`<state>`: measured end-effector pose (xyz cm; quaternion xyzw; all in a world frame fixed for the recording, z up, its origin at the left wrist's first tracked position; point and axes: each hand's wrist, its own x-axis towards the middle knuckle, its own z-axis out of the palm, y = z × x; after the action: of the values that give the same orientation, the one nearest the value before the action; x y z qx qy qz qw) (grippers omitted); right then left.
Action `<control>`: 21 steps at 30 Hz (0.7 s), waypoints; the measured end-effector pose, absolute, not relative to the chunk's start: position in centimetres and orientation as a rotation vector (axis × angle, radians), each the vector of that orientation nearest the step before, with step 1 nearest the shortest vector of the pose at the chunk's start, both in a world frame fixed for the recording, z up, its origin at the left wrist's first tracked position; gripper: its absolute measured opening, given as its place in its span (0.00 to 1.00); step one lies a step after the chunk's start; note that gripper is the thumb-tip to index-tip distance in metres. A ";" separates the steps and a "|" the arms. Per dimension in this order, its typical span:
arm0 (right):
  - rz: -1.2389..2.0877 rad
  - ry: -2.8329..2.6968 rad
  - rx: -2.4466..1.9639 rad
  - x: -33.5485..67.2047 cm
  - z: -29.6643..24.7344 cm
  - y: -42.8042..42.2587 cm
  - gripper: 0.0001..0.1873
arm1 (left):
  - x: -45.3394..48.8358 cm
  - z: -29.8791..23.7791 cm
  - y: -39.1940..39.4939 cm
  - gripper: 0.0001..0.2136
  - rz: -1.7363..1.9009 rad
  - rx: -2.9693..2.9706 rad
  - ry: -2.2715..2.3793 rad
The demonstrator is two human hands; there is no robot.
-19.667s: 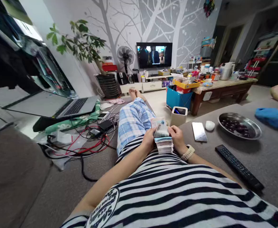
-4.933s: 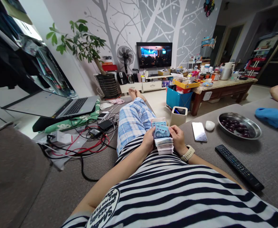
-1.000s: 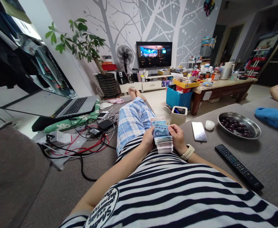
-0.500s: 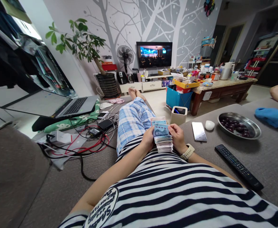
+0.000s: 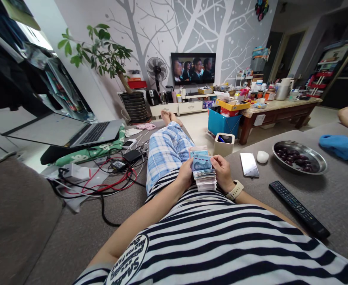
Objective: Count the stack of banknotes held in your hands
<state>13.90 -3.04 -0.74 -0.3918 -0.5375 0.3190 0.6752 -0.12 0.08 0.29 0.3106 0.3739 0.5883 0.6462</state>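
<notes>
Over my lap I hold a stack of banknotes (image 5: 202,163), with a blue note facing me on top. Folded note ends fan out in layers below it, and more notes stick up behind. My left hand (image 5: 186,173) is closed on the stack's left side, its thumb on the front. On the other side, my right hand (image 5: 222,171) pinches the upper right edge of the blue note between thumb and fingers. A pale watch (image 5: 235,190) sits on my right wrist. The fingers behind the notes are partly hidden.
Right of me on the sofa lie a phone (image 5: 249,164), a white case (image 5: 262,156), a metal bowl (image 5: 320,168) of dark fruit and a remote control (image 5: 298,208). To the left are tangled cables (image 5: 102,190) and an open laptop (image 5: 95,132). A bin (image 5: 223,147) stands ahead.
The picture on the television has switched from a lit stage to seated people. My hands and the banknotes look practically the same.
</notes>
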 end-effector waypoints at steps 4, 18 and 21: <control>0.721 -1.199 -0.865 13.9 -0.8 -3.1 0.16 | -0.2 0.3 0.1 0.05 1.342 0.713 0.846; 0.772 -1.183 -0.877 13.8 -1.3 -2.8 0.22 | -0.1 0.5 -0.3 0.04 1.293 0.655 0.796; 0.743 -1.165 -0.920 13.8 -1.2 -2.8 0.23 | -0.3 0.5 -0.5 0.05 1.268 0.699 0.772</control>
<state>13.82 -2.80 -1.20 -0.4090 -0.5179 0.3304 0.6748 -0.31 -0.55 0.49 0.3114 0.3443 0.5653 0.6819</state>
